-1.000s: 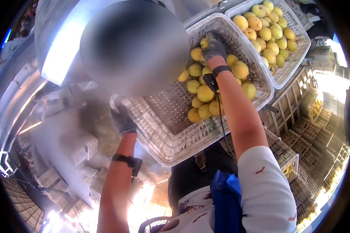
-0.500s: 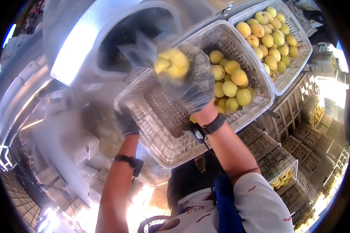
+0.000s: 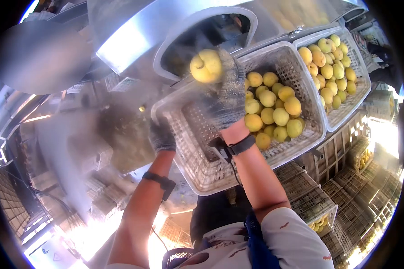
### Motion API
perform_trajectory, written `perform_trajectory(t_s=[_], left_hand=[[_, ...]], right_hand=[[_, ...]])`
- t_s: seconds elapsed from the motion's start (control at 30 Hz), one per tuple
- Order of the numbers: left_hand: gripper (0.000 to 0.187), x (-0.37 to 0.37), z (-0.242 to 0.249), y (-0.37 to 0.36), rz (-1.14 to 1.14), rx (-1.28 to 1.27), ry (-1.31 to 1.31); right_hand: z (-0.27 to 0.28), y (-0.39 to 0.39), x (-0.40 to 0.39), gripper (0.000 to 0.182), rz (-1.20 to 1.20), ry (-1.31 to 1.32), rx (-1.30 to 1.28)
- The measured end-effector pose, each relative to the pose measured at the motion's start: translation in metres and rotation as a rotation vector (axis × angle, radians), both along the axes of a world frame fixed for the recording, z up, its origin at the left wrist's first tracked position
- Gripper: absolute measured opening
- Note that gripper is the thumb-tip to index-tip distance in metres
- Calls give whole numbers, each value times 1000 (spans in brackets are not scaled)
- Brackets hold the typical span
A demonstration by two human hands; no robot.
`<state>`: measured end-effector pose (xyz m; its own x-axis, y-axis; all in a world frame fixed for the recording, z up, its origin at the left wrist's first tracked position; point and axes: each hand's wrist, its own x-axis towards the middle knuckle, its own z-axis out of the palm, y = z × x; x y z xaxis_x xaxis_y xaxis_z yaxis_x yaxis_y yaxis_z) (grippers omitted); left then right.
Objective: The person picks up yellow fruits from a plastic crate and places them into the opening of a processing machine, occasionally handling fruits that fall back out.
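My right hand [image 3: 226, 92], in a grey knit glove, is closed around a yellow peach [image 3: 206, 66], its creased side facing away from the palm. The hand is above the far rim of a white slatted plastic crate [image 3: 202, 179], near a round-edged machine opening [image 3: 173, 38]. Yellow peaches [image 3: 267, 98] are heaped in the crate's right part, and its left part shows bare floor. My left hand [image 3: 162, 136], also gloved, is closed on the crate's left rim; its fingertips are blurred.
A second crate [image 3: 330, 121] full of yellow peaches adjoins on the right. The shiny metal machine [image 3: 130, 40] runs along the far side. Stacked crates [image 3: 307, 197] stand below right, some holding fruit. A small yellow fruit [image 3: 142, 108] appears left of the crate.
The view has shifted, so the crates and the machine opening appear farther right. My right hand still holds the peach near the far rim. My left hand stays at the crate's left rim.
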<state>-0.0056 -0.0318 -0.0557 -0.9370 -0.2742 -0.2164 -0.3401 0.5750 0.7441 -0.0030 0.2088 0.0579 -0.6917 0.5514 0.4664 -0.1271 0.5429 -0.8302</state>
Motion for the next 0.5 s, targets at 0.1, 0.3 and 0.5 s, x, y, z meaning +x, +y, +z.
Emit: perform_trajectory(t_s=[0.1,0.3,0.5], left_hand=[[46,3,6,4,-26,-47,17],[47,3,24,14,-36,-28,19],[46,6,28,15,-9,-66,-49]], right_hand=[[3,0,-4,71,148,105,-482],[4,10,-7,67,-32,35,136],[29,-3,-58,71,-152,-171,220]])
